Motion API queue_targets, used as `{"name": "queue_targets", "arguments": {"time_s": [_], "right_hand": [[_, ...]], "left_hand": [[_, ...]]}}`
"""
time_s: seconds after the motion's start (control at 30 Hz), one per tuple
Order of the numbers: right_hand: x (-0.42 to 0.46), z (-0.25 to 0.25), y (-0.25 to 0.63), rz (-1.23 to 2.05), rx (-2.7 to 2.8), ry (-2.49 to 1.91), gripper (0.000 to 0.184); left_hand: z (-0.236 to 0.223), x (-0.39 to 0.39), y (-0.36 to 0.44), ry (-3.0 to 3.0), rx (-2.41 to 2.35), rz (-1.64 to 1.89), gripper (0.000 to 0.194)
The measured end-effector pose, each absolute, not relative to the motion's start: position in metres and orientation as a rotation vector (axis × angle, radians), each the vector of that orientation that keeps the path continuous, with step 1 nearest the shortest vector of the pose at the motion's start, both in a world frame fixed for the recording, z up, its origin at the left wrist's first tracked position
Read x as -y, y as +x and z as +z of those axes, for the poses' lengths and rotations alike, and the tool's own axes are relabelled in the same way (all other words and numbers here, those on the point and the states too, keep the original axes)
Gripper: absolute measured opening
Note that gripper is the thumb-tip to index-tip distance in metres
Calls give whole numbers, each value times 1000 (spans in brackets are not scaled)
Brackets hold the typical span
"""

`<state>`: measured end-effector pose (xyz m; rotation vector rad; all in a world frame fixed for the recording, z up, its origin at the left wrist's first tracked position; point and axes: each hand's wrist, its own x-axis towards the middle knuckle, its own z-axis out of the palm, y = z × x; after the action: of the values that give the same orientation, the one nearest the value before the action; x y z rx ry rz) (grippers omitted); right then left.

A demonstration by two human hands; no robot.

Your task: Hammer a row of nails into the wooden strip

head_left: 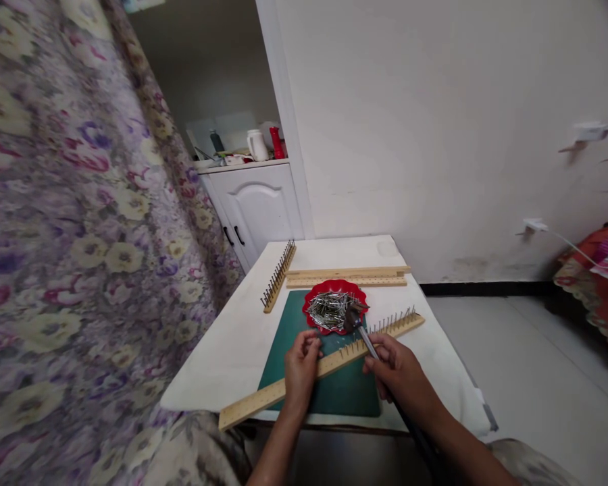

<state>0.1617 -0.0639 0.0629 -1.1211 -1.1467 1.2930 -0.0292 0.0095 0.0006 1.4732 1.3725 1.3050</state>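
White-clothed table (223, 368) — right hand (398, 371) wrapped round a metal-shafted hammer (367, 339), left hand (302, 364) nearly closed, contents unclear — best brace the overhanging wooden strip (258, 403).

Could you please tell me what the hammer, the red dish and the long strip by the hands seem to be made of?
The hammer looks metal, at least its shiny silvery shaft. The red dish is probably smooth plastic, from its even colour. The long strip seems bare wood: matt, pale tan.

Floral curtain (106, 202) beside white cabinet (263, 214), white jug (257, 145) and red container (276, 143) on top.
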Motion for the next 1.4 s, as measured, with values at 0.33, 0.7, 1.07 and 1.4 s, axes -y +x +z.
{"name": "queue_targets", "arguments": {"time_s": [0.33, 0.7, 1.07, 1.4], "right_hand": [[64, 60, 162, 1295, 1142, -1161, 27], [68, 60, 160, 1289, 1165, -1145, 25], [67, 58, 160, 1283, 1183, -1168, 25], [73, 60, 151, 1368, 1235, -1173, 24]], "left_hand": [[2, 4, -18, 1563, -1336, 1144, 25], [-1, 2, -18, 1724, -1420, 1163, 24], [-1, 3, -17, 1755, -1447, 1130, 23], [1, 3, -16, 1826, -1473, 1119, 22]]}}
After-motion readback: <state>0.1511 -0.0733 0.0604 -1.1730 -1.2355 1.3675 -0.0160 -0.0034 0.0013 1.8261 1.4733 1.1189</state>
